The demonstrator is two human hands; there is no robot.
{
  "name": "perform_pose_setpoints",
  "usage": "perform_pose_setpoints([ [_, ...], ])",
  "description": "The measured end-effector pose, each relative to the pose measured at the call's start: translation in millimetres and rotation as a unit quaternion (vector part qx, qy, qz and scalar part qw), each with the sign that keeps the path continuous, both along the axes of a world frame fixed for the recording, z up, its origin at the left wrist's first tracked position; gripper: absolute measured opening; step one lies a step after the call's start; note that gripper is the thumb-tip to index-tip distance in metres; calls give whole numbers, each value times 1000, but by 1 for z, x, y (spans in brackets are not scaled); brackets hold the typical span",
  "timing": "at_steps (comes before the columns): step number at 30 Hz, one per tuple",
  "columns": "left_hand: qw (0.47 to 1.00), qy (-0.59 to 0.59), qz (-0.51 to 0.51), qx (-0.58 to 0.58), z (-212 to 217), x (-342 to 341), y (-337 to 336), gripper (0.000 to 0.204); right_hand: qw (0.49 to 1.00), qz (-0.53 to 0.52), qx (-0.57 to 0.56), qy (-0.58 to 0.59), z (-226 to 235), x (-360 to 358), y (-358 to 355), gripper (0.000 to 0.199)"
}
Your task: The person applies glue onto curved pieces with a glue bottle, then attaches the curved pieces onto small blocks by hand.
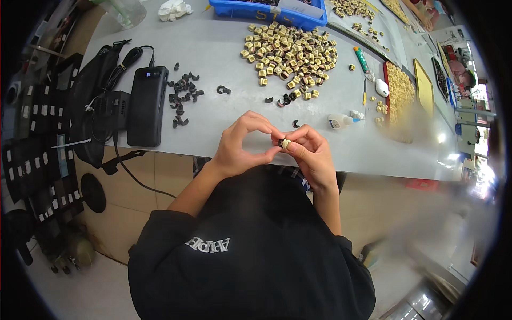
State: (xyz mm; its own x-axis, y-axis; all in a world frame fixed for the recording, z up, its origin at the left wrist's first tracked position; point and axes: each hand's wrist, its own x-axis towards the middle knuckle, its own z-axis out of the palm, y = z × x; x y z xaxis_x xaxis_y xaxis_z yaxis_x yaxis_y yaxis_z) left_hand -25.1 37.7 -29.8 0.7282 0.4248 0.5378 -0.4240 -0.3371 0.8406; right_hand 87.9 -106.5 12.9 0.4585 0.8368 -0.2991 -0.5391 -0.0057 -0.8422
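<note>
Both hands meet above the table's near edge, fingers pinched around one small cream-and-black piece. My left hand grips its dark side between thumb and forefinger. On the cream side, the thumb and fingers of my right hand are closed. Fingertips cover much of the piece, so its exact shape is hard to make out. Just beyond the right fingers lies a loose black C-shaped part. Farther off is a heap of small yellow-and-dark blocks, with a few black curved parts at its near edge.
More black curved parts lie at left beside a black power bank with cables. A blue bin stands behind the heap. At right are a small bottle, a green-and-orange tube, a white oval case and a red-edged tray.
</note>
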Motion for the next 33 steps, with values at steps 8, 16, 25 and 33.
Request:
perform_pose_setpoints([
  [8, 999, -28, -38, -13, 1, -4, 5, 54, 990, 8, 55, 127, -8, -6, -1, 26],
  [16, 996, -64, -64, -17, -2, -4, 6, 56, 990, 8, 53, 128, -7, -13, -3, 37],
  [25, 993, -77, -85, 27, -2, -6, 3, 58, 982, 26, 56, 176, -11, -22, -5, 40],
  [33, 993, -77, -88, 28, -4, -8, 1, 60, 978, 34, 54, 201, -14, -24, -4, 41],
])
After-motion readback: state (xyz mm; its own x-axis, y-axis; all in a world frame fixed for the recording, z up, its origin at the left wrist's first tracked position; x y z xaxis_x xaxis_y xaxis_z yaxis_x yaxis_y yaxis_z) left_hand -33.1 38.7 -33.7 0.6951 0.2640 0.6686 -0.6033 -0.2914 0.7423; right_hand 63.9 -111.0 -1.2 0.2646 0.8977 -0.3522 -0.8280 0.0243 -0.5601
